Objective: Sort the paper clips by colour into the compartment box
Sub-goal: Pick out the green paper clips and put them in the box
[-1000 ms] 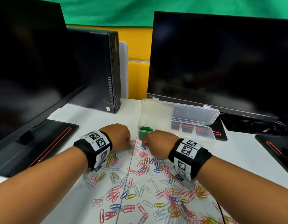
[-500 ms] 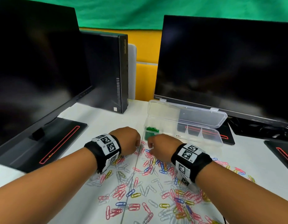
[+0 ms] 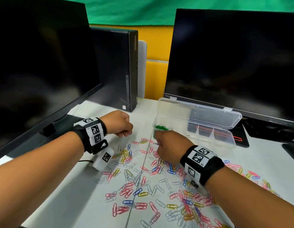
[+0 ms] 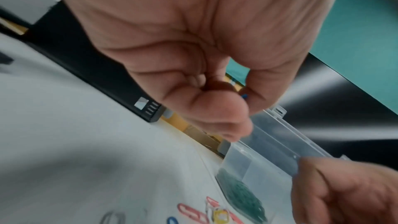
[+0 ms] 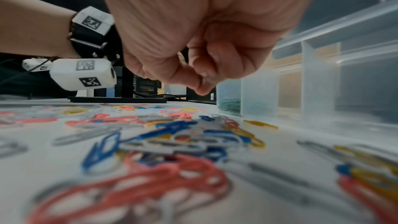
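Loose paper clips (image 3: 151, 170) in red, blue, yellow and silver lie scattered over the white table (image 3: 110, 112). Behind them the clear compartment box (image 3: 209, 139) stands with its lid open, and green clips (image 3: 161, 127) fill its left-end compartment. My left hand (image 3: 121, 127) hovers left of the box with curled fingers, and the left wrist view shows a blue clip (image 4: 244, 95) pinched between thumb and finger. My right hand (image 3: 166, 143) is curled just in front of the green compartment (image 5: 229, 104), pinching a small blue clip (image 5: 200, 81).
Two dark monitors (image 3: 233, 63) (image 3: 36, 63) and a small black desktop computer (image 3: 120, 71) stand behind the table. The right monitor's black base (image 3: 241, 140) lies behind the box. More clips (image 3: 251, 175) spread right of my right wrist.
My left hand has lifted a little off the pile and drifted left, away from the right hand. The right hand stays by the box's front left corner.
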A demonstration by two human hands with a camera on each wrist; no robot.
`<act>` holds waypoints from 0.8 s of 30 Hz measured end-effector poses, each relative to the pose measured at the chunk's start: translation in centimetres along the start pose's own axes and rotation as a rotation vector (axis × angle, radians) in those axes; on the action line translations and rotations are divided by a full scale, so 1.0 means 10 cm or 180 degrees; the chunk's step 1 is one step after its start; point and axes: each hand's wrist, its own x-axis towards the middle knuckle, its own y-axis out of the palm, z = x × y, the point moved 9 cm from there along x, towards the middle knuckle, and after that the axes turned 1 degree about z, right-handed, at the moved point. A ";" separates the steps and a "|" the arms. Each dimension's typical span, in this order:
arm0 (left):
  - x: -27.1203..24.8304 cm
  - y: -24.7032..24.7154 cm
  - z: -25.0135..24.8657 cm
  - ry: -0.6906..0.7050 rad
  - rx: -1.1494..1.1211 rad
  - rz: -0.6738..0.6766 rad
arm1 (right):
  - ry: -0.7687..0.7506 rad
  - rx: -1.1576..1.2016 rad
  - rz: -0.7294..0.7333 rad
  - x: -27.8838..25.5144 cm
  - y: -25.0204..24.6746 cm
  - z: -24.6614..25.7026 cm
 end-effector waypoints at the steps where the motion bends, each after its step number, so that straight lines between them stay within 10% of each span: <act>1: 0.00 -0.03 0.05 -0.0048 -0.0287 -0.0008 | 0.0007 0.0069 0.0012 0.01 0.00 -0.02; 4: 0.00 0.02 0.18 -0.0229 -0.0410 0.0150 | 0.0011 -0.0059 0.0152 0.02 0.04 -0.03; 9: -0.04 0.18 0.17 0.0013 0.2247 0.0292 | 0.0073 -0.0185 0.0212 0.05 0.12 -0.10; 15: -0.05 0.34 0.04 0.0155 0.3232 0.0144 | -0.0030 -0.0386 0.0169 0.07 0.14 -0.13; 20: -0.03 0.33 0.08 -0.0027 0.2591 0.0261 | 0.0044 -0.0255 0.0232 0.08 0.16 -0.20; 24: -0.01 0.10 0.30 -0.0653 0.0089 0.0026 | 0.0029 -0.0174 0.0263 0.08 0.17 -0.19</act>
